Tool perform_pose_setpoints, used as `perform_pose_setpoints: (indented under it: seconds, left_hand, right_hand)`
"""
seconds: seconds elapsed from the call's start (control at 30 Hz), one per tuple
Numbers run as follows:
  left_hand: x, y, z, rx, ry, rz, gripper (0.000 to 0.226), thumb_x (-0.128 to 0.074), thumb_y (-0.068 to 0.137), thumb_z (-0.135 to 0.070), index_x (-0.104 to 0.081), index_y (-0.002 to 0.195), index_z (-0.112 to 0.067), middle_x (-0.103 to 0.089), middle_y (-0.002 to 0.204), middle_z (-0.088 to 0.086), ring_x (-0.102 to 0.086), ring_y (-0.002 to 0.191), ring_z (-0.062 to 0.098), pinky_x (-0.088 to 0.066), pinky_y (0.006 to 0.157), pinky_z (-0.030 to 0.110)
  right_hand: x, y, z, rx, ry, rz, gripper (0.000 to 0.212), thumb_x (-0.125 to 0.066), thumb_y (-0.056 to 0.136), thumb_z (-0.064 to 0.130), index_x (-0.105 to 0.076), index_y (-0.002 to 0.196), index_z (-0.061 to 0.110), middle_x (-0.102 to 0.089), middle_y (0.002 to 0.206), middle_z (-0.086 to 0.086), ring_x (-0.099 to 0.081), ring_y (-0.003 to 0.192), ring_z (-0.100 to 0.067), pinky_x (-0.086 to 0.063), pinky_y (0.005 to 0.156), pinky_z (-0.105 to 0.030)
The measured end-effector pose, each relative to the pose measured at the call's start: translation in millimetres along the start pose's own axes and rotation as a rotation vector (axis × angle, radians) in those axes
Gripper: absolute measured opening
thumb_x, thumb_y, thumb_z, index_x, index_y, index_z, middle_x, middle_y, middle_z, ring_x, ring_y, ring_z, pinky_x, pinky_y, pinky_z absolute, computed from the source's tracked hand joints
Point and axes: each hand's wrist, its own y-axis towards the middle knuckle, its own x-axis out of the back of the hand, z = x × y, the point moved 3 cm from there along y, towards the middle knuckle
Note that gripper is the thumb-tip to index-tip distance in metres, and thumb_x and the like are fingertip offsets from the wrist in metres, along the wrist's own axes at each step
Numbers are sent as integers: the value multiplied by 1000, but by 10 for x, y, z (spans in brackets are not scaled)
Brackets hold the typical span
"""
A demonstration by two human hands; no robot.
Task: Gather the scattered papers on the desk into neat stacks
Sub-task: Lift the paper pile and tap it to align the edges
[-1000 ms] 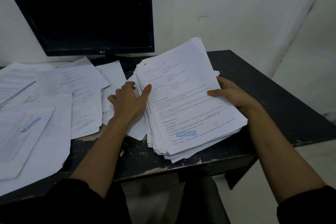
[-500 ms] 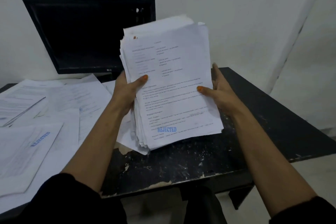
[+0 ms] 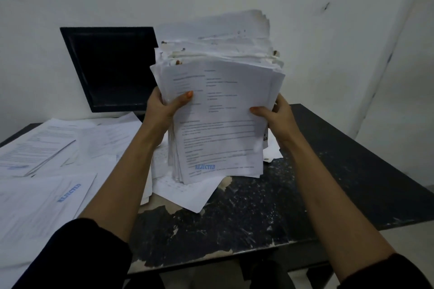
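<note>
A thick stack of white printed papers (image 3: 218, 110) stands upright on its lower edge over the black desk (image 3: 340, 171). Its front sheet carries a blue REJECTED stamp near the bottom. My left hand (image 3: 164, 110) grips the stack's left edge, thumb on the front sheet. My right hand (image 3: 274, 117) grips the right edge the same way. The top edges of the sheets are uneven and fan backward. A few loose sheets (image 3: 195, 192) lie flat under the stack.
Scattered papers (image 3: 54, 166) cover the desk's left half, one stamped REJECTED (image 3: 68, 192). A dark monitor (image 3: 112, 68) stands at the back left against a white wall. The desk's worn front edge (image 3: 211, 253) runs below my arms. Bare desk surface lies to the right.
Both hands have lifted the stack from lying tilted on the desk to standing upright on its lower edge, closer to the middle of the desk. The view has tilted upward.
</note>
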Motion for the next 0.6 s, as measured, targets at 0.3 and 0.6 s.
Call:
perform_pose_setpoints:
  seconds: [0.3,0.6]
  left_hand:
    - [-9,63,-278,-74,111,53,57,-77,79,-27,-54,129,-13,-68,117,3,-69,101,15,-59,76,30]
    - [4,112,-182,-61,170,0,81,-86,70,-28,-44,138,-14,-60,128,6,-63,112,20,-55,91,49]
  right_hand:
    - [-179,195,328,116,134,12,51,-75,80,22,-54,126,19,-65,115,-4,-65,101,-22,-57,80,-39]
    - [-204,192,307,119,63,19,48,-78,79,14,-58,122,19,-67,109,5,-66,99,-15,-58,79,-30]
